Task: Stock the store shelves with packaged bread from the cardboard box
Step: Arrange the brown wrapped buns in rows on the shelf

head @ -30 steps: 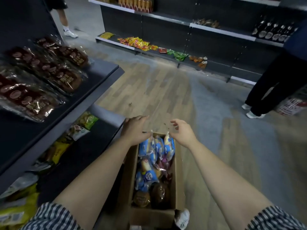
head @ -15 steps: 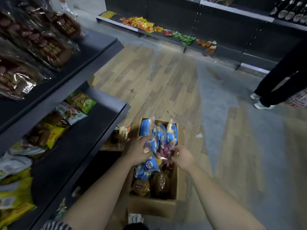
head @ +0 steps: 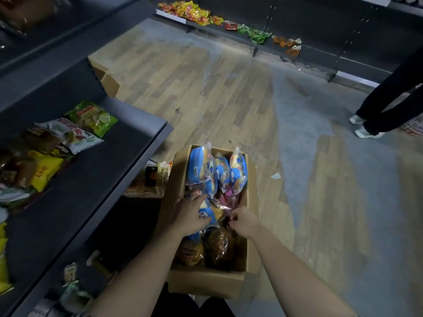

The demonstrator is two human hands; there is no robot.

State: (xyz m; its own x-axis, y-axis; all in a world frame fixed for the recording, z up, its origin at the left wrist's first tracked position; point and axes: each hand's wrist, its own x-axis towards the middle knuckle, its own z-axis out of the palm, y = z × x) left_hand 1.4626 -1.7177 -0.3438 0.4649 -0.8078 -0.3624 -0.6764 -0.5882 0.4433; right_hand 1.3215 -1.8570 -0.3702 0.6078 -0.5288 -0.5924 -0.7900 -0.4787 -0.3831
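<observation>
wood-look floor (head: 206, 88) runs down a dim shop aisle, with a grey worn strip along its right side. low in the middle stands the open cardboard box (head: 206, 284), just beside the end of a dark shelf unit (head: 103, 168) on my left. three blue bread packs (head: 199, 168) stand on end, packed together at the far end of the box. brown buns in clear wrap (head: 219, 245) lie at the near end, under my wrists.

both hands are inside the box, between those two groups. my left hand (head: 190, 216) lies palm down with fingers stretched forward over the packs at the box's left wall, thumb against a blue-labelled pack (head: 204, 213) in the middle. my right hand (head: 243, 221) is just beside it, fingers curled down into crinkled clear wrapping. i cannot tell whether they pinch it.

on the left shelf lie snack bags (head: 91, 117), green, white and yellow. a small paper scrap (head: 275, 176) lies on the floor right of the box. far across the aisle, bright packets (head: 196, 12) sit on a low shelf, and another person's dark trouser legs (head: 393, 99) stand at the right edge.
</observation>
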